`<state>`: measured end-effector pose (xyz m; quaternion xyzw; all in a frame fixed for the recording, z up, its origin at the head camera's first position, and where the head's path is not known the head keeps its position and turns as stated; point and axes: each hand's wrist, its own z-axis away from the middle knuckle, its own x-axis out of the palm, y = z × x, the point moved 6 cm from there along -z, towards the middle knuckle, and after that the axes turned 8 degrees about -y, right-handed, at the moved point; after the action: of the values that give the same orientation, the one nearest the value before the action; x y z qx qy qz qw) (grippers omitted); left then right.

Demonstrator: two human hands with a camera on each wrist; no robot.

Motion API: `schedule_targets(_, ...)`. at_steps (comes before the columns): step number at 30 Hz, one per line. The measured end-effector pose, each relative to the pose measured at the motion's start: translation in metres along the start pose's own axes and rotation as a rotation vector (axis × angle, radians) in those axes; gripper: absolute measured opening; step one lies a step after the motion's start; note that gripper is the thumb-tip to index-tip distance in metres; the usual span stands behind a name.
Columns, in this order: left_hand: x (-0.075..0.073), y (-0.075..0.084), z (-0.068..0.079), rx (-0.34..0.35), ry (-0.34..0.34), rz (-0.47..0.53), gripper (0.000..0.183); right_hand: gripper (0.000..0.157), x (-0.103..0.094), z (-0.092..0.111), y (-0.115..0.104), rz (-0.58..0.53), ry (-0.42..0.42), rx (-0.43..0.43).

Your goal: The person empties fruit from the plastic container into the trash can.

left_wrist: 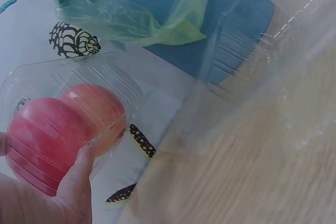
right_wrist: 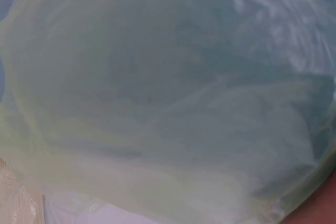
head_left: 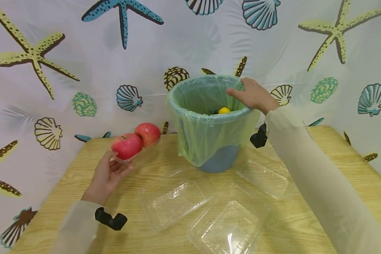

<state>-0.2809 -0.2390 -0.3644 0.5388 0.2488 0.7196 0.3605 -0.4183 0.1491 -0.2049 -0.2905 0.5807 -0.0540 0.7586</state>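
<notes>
At the left, my left hand (head_left: 106, 176) holds a clear plastic container (left_wrist: 47, 80) from below, tilted above the table's left side. Two red apples (head_left: 127, 145) sit side by side in it. The left wrist view shows them through the ribbed plastic, with my fingers at its edge. My right hand (head_left: 257, 95) grips the right rim of a blue bin (head_left: 220, 158) lined with a thin green bag (head_left: 198, 137). Inside the bin a round yellow fruit (head_left: 224, 110) shows; the rest of its contents is mostly hidden. Bag plastic fills most of the right wrist view.
Several clear plastic containers lie on the wooden table (head_left: 130, 218): one in front of the bin (head_left: 177, 199), one nearer the front edge (head_left: 230, 225) and one at the right (head_left: 266, 178). A patterned curtain (head_left: 108, 67) with starfish and shells hangs behind.
</notes>
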Motion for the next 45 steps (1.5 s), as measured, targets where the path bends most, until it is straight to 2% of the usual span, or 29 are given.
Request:
schedule_targets(8,0.01,0.024,0.003,0.012,0.002,0.059,0.046,0.083,0.002,-0.003,-0.001,0.005,-0.005,-0.001)
schedule_targets(15,0.021,0.043,0.003,0.048,0.004,0.056,0.048,0.084,0.0,-0.003,0.001,0.007,-0.002,0.005)
schedule_targets(22,0.028,0.061,0.003,0.094,-0.038,0.09,0.047,0.083,0.0,-0.002,0.0,0.009,-0.003,0.007)
schedule_targets(30,0.04,0.084,0.008,0.11,-0.07,0.09,0.051,0.084,0.001,-0.001,-0.001,0.029,-0.003,0.005)
schedule_targets(38,0.061,0.097,0.007,0.124,-0.11,0.109,0.055,0.084,0.001,0.0,-0.003,0.037,-0.006,0.005)
schedule_targets(45,0.088,0.105,0.009,0.127,-0.165,0.116,0.057,0.084,0.0,0.001,-0.003,0.025,-0.009,0.012)
